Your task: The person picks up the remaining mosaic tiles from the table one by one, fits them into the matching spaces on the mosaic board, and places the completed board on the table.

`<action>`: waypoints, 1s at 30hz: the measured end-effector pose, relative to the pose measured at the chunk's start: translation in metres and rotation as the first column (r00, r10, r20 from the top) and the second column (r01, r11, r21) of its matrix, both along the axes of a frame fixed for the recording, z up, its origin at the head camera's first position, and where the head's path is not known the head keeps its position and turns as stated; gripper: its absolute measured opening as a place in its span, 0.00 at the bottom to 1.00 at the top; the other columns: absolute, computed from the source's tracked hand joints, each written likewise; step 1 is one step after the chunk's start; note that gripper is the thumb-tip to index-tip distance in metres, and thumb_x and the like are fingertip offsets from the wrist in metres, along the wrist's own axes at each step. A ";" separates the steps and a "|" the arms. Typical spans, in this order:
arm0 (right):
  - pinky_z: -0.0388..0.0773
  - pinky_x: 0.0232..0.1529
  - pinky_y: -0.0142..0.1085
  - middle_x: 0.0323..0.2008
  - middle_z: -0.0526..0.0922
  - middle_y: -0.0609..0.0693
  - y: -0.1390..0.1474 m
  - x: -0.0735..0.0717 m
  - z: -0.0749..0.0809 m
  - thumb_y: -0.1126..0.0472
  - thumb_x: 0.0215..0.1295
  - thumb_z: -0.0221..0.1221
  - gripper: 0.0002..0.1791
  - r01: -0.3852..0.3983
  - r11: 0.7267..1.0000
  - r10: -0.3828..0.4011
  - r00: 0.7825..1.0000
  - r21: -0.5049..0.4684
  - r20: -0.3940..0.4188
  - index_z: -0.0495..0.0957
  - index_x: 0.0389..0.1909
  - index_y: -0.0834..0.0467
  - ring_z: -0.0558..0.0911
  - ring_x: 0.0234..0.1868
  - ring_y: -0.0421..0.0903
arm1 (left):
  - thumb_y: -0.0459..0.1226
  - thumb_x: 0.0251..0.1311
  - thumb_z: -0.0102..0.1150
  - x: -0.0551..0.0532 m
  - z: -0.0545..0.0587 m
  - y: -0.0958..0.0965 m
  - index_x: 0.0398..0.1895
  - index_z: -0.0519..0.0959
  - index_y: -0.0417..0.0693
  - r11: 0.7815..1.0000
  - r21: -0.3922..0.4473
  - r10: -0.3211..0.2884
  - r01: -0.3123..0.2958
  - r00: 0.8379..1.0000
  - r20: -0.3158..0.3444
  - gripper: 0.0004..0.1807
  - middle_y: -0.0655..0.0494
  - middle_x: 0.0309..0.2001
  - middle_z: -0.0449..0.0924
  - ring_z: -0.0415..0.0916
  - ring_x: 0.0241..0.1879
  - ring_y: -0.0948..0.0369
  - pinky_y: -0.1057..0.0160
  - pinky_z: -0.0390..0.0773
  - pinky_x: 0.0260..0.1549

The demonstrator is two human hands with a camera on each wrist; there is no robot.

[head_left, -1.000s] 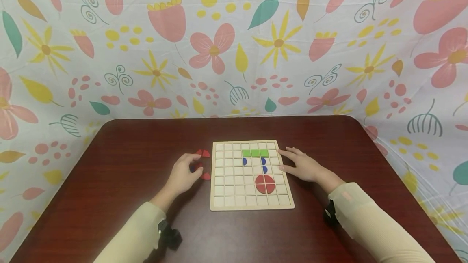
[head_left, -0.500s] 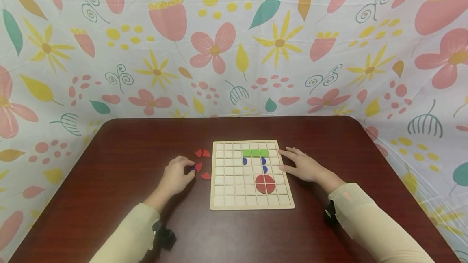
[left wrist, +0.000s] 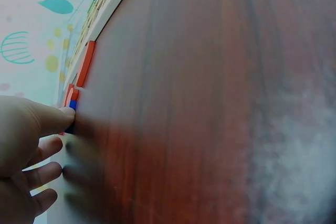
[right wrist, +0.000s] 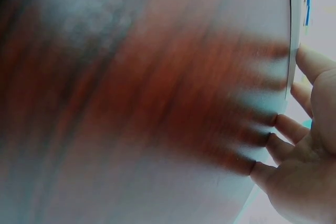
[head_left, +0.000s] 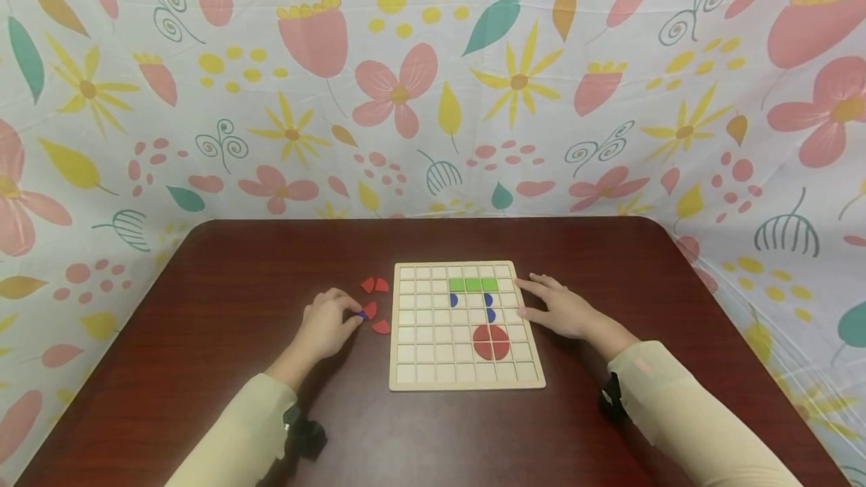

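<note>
My left hand (head_left: 330,323) is left of the board and pinches a small blue piece (head_left: 362,315) between thumb and index finger. Its shape is mostly hidden; in the left wrist view the blue piece (left wrist: 72,106) shows at the thumb tip. Right beside it lies a red quarter-circle piece (head_left: 370,310). My right hand (head_left: 567,308) has its fingers spread and touches the right edge of the wooden grid board (head_left: 433,385). In the right wrist view the right hand's fingertips (right wrist: 302,56) meet the board's side.
On the board are a row of green squares (head_left: 473,284), blue half-circles (head_left: 491,315) and a red circle (head_left: 482,350) of quarter pieces. More red quarter-circles (head_left: 382,327) lie on the dark table (head_left: 284,261) left of it. A patterned cloth (head_left: 433,171) hangs behind.
My left hand has drawn back to the left, uncovering the red pieces, and the blue piece now shows at its fingertips. The right hand and board have not moved.
</note>
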State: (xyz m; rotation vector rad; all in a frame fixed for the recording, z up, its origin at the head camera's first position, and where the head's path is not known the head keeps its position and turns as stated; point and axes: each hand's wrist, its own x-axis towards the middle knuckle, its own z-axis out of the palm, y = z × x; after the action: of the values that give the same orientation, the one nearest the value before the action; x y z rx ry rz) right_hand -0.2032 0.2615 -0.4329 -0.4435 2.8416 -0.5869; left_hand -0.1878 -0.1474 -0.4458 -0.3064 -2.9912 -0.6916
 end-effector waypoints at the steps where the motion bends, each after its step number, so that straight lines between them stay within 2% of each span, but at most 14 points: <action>1: 0.59 0.59 0.67 0.71 0.54 0.64 0.000 0.000 0.000 0.40 0.64 0.54 0.38 0.000 1.000 0.000 1.000 -0.002 0.000 0.58 0.71 0.52 0.52 0.71 0.68 | 0.41 0.56 0.64 0.000 0.001 0.001 0.38 0.84 0.49 1.000 0.003 0.002 -0.002 1.000 0.006 0.08 0.48 0.48 0.77 0.72 0.50 0.47 0.45 0.69 0.45; 6: 0.59 0.59 0.67 0.71 0.54 0.65 0.000 0.001 0.000 0.40 0.63 0.55 0.38 0.002 1.000 -0.002 1.000 -0.003 -0.003 0.59 0.71 0.52 0.51 0.71 0.68 | 0.39 0.55 0.65 -0.001 0.004 0.004 0.35 0.82 0.50 1.000 0.028 0.008 -0.009 1.000 0.024 0.06 0.48 0.48 0.78 0.72 0.50 0.47 0.45 0.69 0.45; 11: 0.58 0.59 0.67 0.71 0.55 0.64 0.000 0.001 0.000 0.40 0.63 0.55 0.38 0.006 1.000 -0.006 1.000 -0.003 -0.003 0.59 0.71 0.52 0.51 0.71 0.68 | 0.38 0.55 0.65 -0.001 0.003 0.007 0.33 0.80 0.50 0.998 0.056 -0.002 0.000 1.000 0.030 0.05 0.53 0.42 0.80 0.75 0.48 0.50 0.46 0.68 0.45; 18: 0.59 0.60 0.66 0.71 0.54 0.64 0.000 0.000 -0.001 0.40 0.63 0.55 0.39 0.009 1.000 -0.009 1.000 0.003 0.004 0.58 0.71 0.51 0.51 0.71 0.67 | 0.35 0.56 0.63 0.000 0.002 0.008 0.31 0.79 0.49 0.993 0.115 -0.015 0.013 1.000 0.014 0.03 0.55 0.34 0.80 0.75 0.38 0.56 0.50 0.71 0.43; 25: 0.60 0.59 0.66 0.71 0.54 0.64 0.000 -0.001 -0.001 0.39 0.63 0.55 0.39 0.008 1.000 -0.008 1.000 0.015 0.000 0.58 0.71 0.51 0.52 0.71 0.68 | 0.32 0.56 0.60 -0.002 0.007 0.004 0.36 0.79 0.44 0.978 0.206 -0.031 0.023 0.999 0.036 0.05 0.52 0.35 0.79 0.72 0.33 0.59 0.59 0.73 0.35; 30: 0.60 0.59 0.66 0.71 0.54 0.64 0.000 -0.001 -0.001 0.39 0.63 0.55 0.39 0.010 1.000 -0.010 1.000 0.016 0.001 0.58 0.71 0.51 0.52 0.71 0.68 | 0.32 0.55 0.58 -0.004 0.010 0.001 0.38 0.80 0.45 0.970 0.241 -0.041 0.036 0.999 0.017 0.07 0.52 0.36 0.77 0.71 0.34 0.59 0.60 0.71 0.36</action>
State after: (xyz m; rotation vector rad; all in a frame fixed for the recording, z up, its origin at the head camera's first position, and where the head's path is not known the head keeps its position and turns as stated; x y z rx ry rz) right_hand -0.2042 0.2613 -0.4341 -0.4266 2.8468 -0.5656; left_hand -0.1914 -0.1466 -0.4360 -0.3442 -2.8852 -1.0560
